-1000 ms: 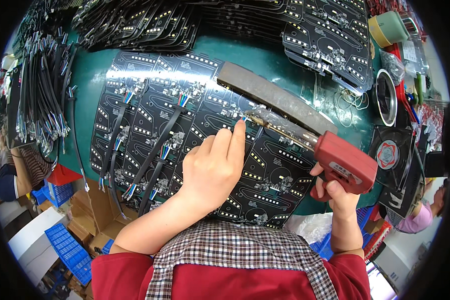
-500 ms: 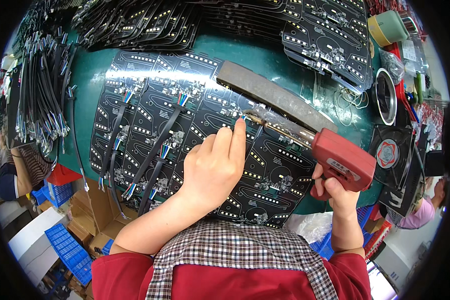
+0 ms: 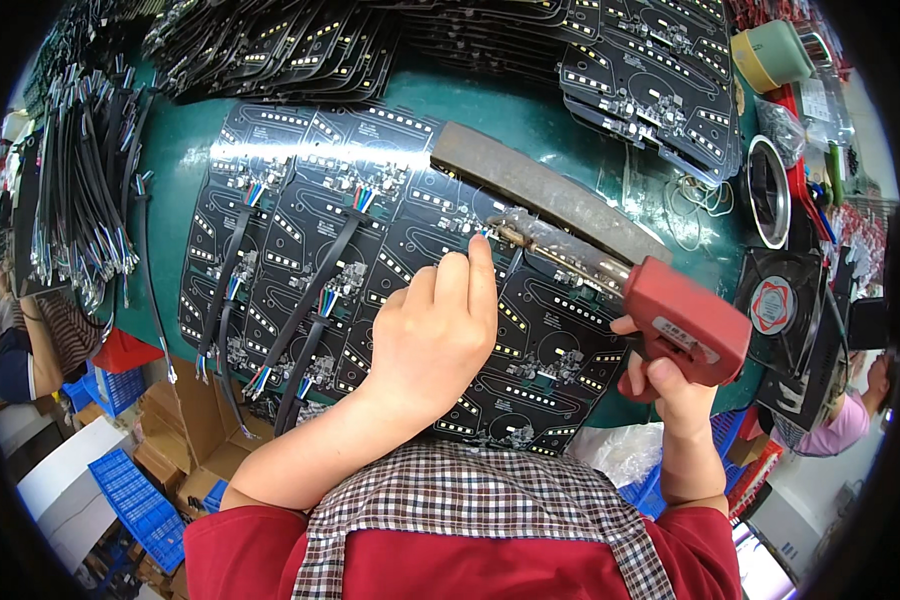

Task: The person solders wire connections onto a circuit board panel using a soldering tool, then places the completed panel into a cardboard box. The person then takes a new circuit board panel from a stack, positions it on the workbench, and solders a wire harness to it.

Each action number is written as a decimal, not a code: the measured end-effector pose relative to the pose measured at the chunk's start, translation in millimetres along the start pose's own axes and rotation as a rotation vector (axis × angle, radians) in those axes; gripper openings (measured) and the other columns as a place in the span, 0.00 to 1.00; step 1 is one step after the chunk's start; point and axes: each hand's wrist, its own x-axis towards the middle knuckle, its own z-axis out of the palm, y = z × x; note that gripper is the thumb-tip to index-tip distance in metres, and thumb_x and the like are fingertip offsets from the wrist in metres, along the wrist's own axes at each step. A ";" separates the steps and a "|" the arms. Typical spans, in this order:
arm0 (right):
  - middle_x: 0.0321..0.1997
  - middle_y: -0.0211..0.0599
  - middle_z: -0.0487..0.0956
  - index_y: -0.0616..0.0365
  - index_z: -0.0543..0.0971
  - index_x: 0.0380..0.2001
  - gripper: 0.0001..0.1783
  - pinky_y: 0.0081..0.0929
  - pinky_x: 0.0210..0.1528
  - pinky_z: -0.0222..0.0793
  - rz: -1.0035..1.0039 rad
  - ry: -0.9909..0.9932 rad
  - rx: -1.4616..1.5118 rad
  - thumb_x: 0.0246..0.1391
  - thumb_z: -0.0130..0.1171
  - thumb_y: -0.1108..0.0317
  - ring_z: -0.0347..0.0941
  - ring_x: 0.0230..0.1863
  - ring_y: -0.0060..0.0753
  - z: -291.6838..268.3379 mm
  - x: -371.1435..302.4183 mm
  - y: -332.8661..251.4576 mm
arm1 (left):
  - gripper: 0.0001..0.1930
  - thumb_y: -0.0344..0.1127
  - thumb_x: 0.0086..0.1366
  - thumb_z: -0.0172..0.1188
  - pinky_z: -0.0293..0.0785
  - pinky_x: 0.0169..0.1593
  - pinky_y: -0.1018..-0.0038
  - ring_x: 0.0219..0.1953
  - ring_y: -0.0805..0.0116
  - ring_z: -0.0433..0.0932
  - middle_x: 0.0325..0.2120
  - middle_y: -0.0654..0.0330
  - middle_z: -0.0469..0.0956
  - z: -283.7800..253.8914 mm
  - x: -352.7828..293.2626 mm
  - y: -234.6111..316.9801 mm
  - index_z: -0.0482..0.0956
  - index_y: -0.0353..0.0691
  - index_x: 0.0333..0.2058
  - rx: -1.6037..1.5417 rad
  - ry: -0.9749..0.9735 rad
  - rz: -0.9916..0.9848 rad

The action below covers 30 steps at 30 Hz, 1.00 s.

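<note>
My right hand (image 3: 678,390) is wrapped round the grip of a red soldering gun (image 3: 685,320). Its index finger sticks out beside the grip. The gun's long metal tip reaches left to a solder spot on a black circuit board (image 3: 410,245). Right at that tip is my left hand (image 3: 438,335), its index finger pressed down on small coloured wire ends (image 3: 485,234) and the other fingers curled. The rest of those wires is hidden under the hand. Behind the gun's tip, a thick grey bar (image 3: 540,185) lies across the boards.
Boards to the left carry soldered black cables (image 3: 320,265). A bundle of cables (image 3: 85,190) lies at the far left. Stacked boards (image 3: 660,90) stand at the back. On the right are a solder reel (image 3: 768,190), a fan (image 3: 778,305) and a green cup (image 3: 775,55).
My right index finger has straightened out away from the gun's grip. The left hand has shifted very slightly right, its fingertip still by the gun's tip.
</note>
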 end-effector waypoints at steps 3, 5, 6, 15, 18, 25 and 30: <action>0.37 0.39 0.75 0.63 0.68 0.46 0.26 0.13 0.23 0.63 -0.031 0.002 -0.013 0.43 0.60 0.64 0.65 0.22 0.16 -0.3 -0.8 -0.8 | 0.20 0.27 0.43 0.56 0.64 0.19 0.80 0.18 0.74 0.66 0.18 0.65 0.61 -1.1 0.1 0.2 0.73 0.35 0.39 0.008 -0.012 0.001; 0.35 0.38 0.75 0.63 0.68 0.45 0.26 0.13 0.22 0.63 0.003 0.022 -0.019 0.42 0.60 0.64 0.65 0.22 0.16 -1.4 -1.8 -0.3 | 0.19 0.27 0.43 0.56 0.64 0.19 0.80 0.18 0.75 0.66 0.18 0.65 0.62 -0.4 -0.7 0.1 0.73 0.35 0.39 0.004 -0.004 0.005; 0.33 0.37 0.75 0.63 0.69 0.45 0.25 0.14 0.21 0.62 0.037 0.043 -0.027 0.42 0.60 0.64 0.65 0.21 0.16 -1.9 -2.2 -0.2 | 0.19 0.27 0.43 0.56 0.64 0.19 0.80 0.18 0.75 0.66 0.18 0.65 0.62 0.2 -0.8 -0.1 0.73 0.35 0.39 -0.002 0.005 0.008; 0.31 0.34 0.73 0.63 0.69 0.43 0.24 0.17 0.28 0.65 0.077 -0.033 -0.028 0.41 0.62 0.67 0.67 0.25 0.21 -10.3 -2.7 2.3 | 0.19 0.26 0.43 0.56 0.64 0.19 0.80 0.18 0.74 0.66 0.18 0.65 0.62 1.4 -1.8 -2.2 0.73 0.36 0.39 -0.074 0.037 0.001; 0.36 0.35 0.73 0.65 0.69 0.44 0.24 0.22 0.37 0.65 0.057 0.044 -0.086 0.40 0.62 0.72 0.69 0.33 0.24 -14.0 -9.6 12.6 | 0.20 0.26 0.43 0.56 0.64 0.19 0.80 0.18 0.74 0.67 0.18 0.65 0.62 -1.0 -0.4 -0.6 0.73 0.35 0.39 -0.034 0.009 0.009; 0.41 0.39 0.73 0.66 0.67 0.46 0.26 0.21 0.37 0.65 0.052 -0.041 -0.015 0.40 0.61 0.73 0.68 0.33 0.22 -2.0 -6.8 -1.1 | 0.21 0.28 0.43 0.53 0.64 0.19 0.81 0.18 0.75 0.65 0.18 0.66 0.61 -7.3 3.5 2.5 0.72 0.34 0.41 0.071 -0.051 0.036; 0.36 0.39 0.74 0.67 0.66 0.46 0.27 0.14 0.25 0.62 -0.022 -0.020 0.012 0.43 0.60 0.67 0.62 0.21 0.17 -4.8 -8.0 -4.0 | 0.21 0.27 0.43 0.54 0.62 0.18 0.81 0.18 0.75 0.65 0.17 0.66 0.61 -2.9 0.2 -0.5 0.73 0.35 0.40 0.035 -0.001 0.054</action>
